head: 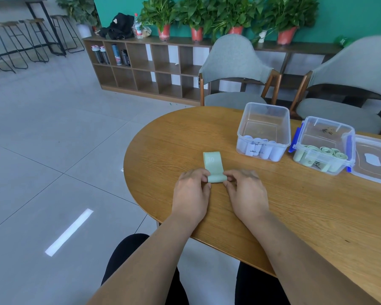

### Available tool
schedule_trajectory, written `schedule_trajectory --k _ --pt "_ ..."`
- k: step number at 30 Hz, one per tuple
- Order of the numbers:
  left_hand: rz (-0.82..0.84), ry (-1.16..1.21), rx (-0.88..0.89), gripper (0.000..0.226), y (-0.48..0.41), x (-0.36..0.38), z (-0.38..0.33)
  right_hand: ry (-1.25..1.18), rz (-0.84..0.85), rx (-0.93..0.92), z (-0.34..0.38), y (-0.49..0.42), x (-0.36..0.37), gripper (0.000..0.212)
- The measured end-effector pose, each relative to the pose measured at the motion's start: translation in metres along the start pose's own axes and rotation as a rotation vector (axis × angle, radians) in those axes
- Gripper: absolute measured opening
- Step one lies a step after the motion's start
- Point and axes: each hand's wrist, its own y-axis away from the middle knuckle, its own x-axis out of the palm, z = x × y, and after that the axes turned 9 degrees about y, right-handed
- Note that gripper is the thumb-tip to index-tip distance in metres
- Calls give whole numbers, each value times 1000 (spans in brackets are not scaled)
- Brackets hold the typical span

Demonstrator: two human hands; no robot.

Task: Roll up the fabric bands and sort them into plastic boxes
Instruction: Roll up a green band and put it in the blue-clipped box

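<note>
Rolling is under way on one green band; the sorting is partly done.

1. Left hand (191, 192): fingers curled, pinching the left end of the started roll. You hold nothing else in it.
2. Band (213, 166): on the table (295, 205), near its rounded left end. The near end is turned up into a small roll between your two hands. The rest lies flat and runs away from you, with a pale "10" showing near the far end. Judged roughly a third rolled.
3. Right hand (244, 192): fingertips pinching the right end of the same roll, wrist resting on the table.
4. Clear box (264, 119): toward the far edge, well apart from your hands and to their right. White rolls (260, 149) are packed along its near wall; the far half is bare.
5. Clip box (323, 133): just right of the clear box, blue latches open. Green rolls (323, 151) sit along its near wall, with room left behind them.
6. Lid (376, 172): flat on the table, touching the clip box on its right.

Left to do, as you can judge: finish this roll and place it with the green rolls. No other loose bands are in view.
</note>
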Motion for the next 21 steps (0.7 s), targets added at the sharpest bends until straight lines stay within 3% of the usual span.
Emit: schedule_trajectory --k 21 --pt "65 41 56 29 44 -18 -5 -33 5 -67 -11 54 -24 22"
